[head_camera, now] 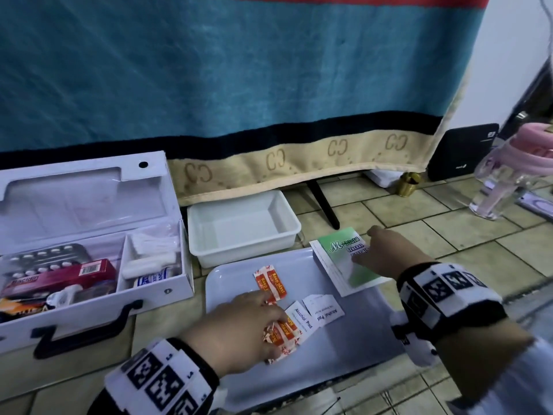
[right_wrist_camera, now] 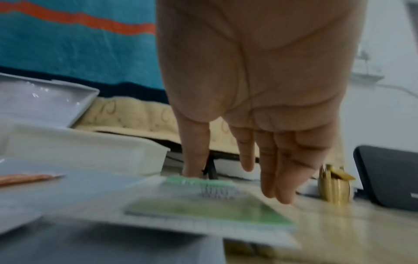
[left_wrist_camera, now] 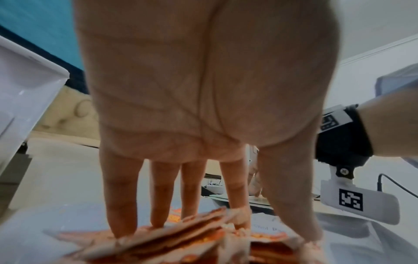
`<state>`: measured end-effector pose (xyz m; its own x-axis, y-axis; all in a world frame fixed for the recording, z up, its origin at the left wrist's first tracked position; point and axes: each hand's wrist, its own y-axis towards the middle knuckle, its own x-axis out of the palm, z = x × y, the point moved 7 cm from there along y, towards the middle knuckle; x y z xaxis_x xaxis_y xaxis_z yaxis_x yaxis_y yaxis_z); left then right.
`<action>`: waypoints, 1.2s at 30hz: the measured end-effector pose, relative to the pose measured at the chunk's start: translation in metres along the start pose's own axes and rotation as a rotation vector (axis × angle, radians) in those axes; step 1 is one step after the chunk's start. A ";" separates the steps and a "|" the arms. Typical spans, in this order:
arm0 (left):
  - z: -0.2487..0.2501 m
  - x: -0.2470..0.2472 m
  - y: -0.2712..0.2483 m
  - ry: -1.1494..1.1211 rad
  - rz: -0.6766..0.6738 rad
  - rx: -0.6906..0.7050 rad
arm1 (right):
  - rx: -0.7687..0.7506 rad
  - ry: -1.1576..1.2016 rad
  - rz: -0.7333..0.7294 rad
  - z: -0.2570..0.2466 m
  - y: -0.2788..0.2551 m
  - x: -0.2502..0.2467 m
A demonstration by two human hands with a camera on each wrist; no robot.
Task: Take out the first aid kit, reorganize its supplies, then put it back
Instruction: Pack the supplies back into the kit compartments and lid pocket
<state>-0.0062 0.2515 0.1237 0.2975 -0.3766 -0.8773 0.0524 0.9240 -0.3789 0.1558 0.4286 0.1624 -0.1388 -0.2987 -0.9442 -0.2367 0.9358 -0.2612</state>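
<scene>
First-aid kit (head_camera: 89,265) is stood open on the floor at the left, so its compartments can be reached. Orange plaster packets (head_camera: 281,330) are pinned to the flat tray (head_camera: 353,339) by the straight fingers of the left hand (head_camera: 239,327), apparently for gathering. Nothing is gripped by the right hand (head_camera: 386,253), whose loosely extended fingers are held over the green leaflet (head_camera: 344,259).

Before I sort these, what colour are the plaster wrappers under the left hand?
Orange and white plaster wrappers, clearest in the head view.

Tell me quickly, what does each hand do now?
Left hand: open, straight fingers pressing on the orange plaster packets.
Right hand: open, over the green leaflet, holding nothing.
</scene>
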 end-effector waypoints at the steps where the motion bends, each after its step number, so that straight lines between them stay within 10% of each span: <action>1: 0.000 0.000 0.002 -0.011 -0.004 -0.010 | -0.010 -0.019 -0.032 -0.001 0.005 0.004; 16: -0.006 -0.057 -0.019 -0.360 0.371 -0.098 | -0.163 0.201 0.087 -0.029 -0.027 -0.052; 26: -0.100 -0.082 -0.037 -1.265 0.684 -0.195 | -0.396 0.412 0.229 -0.169 -0.064 -0.056; 36: -0.186 -0.096 -0.094 -1.265 0.917 -0.165 | -0.624 0.525 0.156 -0.275 -0.090 -0.031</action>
<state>-0.2171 0.1882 0.1886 0.7470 0.6634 -0.0432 -0.6631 0.7482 0.0230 -0.0834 0.3024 0.2705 -0.6088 -0.3670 -0.7033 -0.6457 0.7443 0.1705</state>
